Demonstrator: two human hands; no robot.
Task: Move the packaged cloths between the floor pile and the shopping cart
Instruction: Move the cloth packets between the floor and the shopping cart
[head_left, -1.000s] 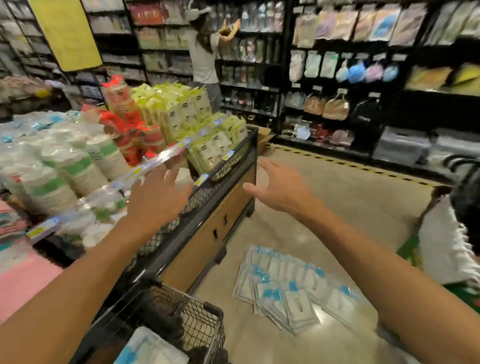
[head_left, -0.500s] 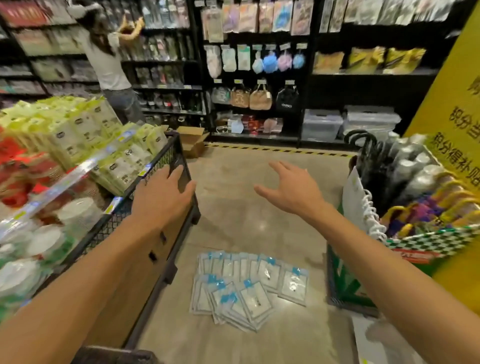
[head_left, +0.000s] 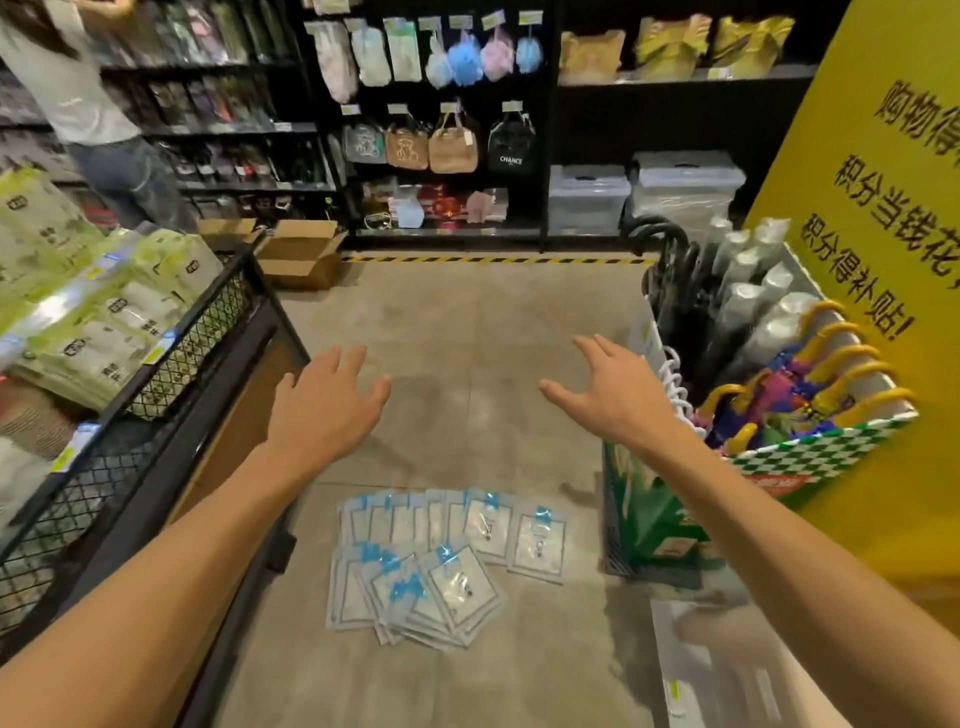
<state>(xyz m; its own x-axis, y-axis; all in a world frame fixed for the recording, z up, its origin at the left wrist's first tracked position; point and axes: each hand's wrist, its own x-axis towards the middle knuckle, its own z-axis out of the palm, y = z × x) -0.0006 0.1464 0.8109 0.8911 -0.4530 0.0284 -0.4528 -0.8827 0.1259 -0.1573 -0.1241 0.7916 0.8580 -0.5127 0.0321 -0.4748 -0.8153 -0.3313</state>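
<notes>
A pile of packaged cloths (head_left: 441, 561), flat clear packets with blue header tabs, lies fanned out on the concrete floor at lower centre. My left hand (head_left: 324, 410) hovers above and to the left of the pile, fingers spread, holding nothing. My right hand (head_left: 618, 389) is stretched out above and to the right of it, also spread and holding nothing. Both hands are well above the packets and touch none of them. The shopping cart is out of view.
A black mesh display bin (head_left: 171, 374) full of green packs stands on the left. On the right is a checkered box of umbrellas (head_left: 810, 410) before a yellow sign (head_left: 883, 218). A cardboard box (head_left: 301, 254) and a person (head_left: 88, 104) are by the far shelves.
The view has swung right, so the shopping cart and the left display have slid out of frame. My left hand has come off the bin's edge; both hands now hover over the aisle floor.
</notes>
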